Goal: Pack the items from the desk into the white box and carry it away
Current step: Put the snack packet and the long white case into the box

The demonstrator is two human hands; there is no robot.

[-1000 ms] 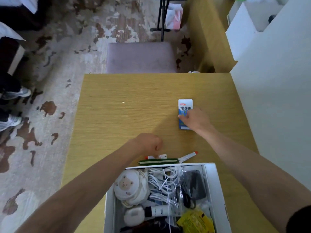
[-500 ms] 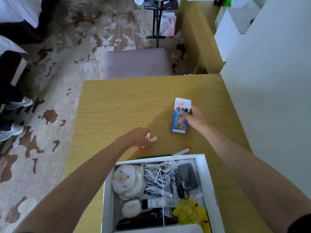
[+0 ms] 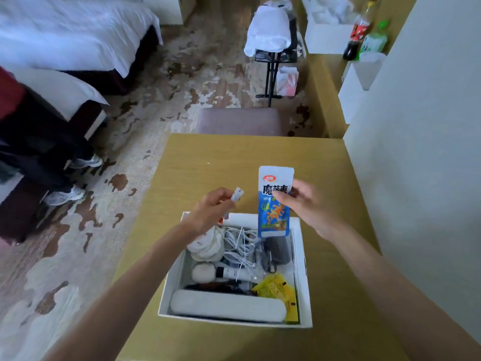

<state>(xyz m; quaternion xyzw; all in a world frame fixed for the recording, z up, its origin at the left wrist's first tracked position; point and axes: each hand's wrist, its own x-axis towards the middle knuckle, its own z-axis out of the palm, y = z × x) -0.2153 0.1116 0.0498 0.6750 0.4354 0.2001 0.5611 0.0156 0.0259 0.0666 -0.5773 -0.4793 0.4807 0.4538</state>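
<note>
The white box [image 3: 304, 277] sits on the yellow wooden desk [image 3: 203, 157], filled with white cables, a round bear pouch, a yellow packet, a dark charger and a long white case. My right hand [image 3: 305, 204] pinches a blue and white snack packet [image 3: 273, 201] upright, its lower end hanging over the box's far edge. My left hand [image 3: 212, 212] holds a small white and red pen-like item [image 3: 237, 194] above the box's far left corner.
A purple stool [image 3: 239, 121] stands beyond the desk's far edge. A white wall [image 3: 416, 152] borders the desk on the right. Beds and a person's shoes [image 3: 65, 195] are on the patterned carpet to the left. Bottles [image 3: 360, 29] stand far right.
Both hands have lifted off the desk and come toward the box: the right raised the snack packet upright, the left picked up the small pen-like item. The view tilted up.
</note>
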